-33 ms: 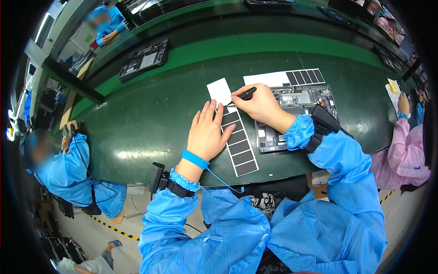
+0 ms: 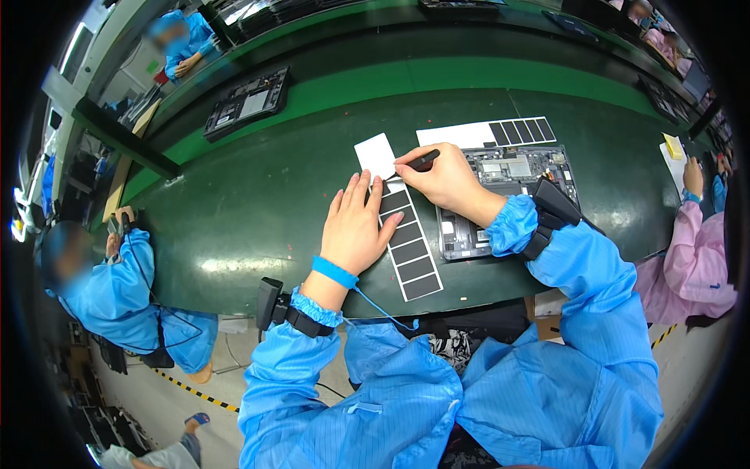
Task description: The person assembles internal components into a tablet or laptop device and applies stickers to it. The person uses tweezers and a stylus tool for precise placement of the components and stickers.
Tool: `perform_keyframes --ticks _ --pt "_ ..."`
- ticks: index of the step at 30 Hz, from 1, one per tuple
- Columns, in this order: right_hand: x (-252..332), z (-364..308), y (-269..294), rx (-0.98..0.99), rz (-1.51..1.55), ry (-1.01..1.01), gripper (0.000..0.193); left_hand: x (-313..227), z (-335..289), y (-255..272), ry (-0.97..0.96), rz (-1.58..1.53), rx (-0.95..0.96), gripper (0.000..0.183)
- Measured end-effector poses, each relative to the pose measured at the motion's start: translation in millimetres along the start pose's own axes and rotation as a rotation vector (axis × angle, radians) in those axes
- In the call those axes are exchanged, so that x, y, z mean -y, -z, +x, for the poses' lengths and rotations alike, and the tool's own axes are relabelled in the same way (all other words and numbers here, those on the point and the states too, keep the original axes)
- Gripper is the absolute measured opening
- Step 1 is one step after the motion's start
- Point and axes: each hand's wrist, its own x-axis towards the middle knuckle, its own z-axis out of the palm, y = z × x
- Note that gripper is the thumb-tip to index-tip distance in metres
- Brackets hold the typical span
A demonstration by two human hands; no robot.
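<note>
My left hand lies flat, fingers stretched out, on a sheet of black rectangular stickers with a white backing. Between the finger and thumb of my right hand is a slim black pen-shaped tool. Its tip points down at the sheet, just past my left fingertips, where the black pieces meet the bare white end. Whether the tip has hold of a sticker is too small to tell. Partly beneath my right wrist sits an opened laptop base, its circuit board and inner parts exposed.
Beyond the laptop base lies a second sticker sheet. Another opened laptop base rests at the far left of the green table. A person in blue sits at the left; one in pink works at the right.
</note>
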Motion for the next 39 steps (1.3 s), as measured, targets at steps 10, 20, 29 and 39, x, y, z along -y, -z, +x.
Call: perform_keyframes --ticks 10,20,29,39 --pt "4 -15 49 -0.07 0.311 0.03 0.018 -1 9 4 -0.042 0.101 0.005 0.058" --pt "-36 -41 162 -0.118 0.375 -0.261 0.027 -60 75 22 -0.439 -0.348 -0.106 0.025" --pt "-34 -38 146 0.072 0.464 -0.379 0.028 -77 69 -8 -0.61 -0.489 0.084 0.038" --pt "-32 -32 144 -0.025 0.469 -0.433 0.025 -77 73 -8 -0.553 -0.477 0.123 0.041"
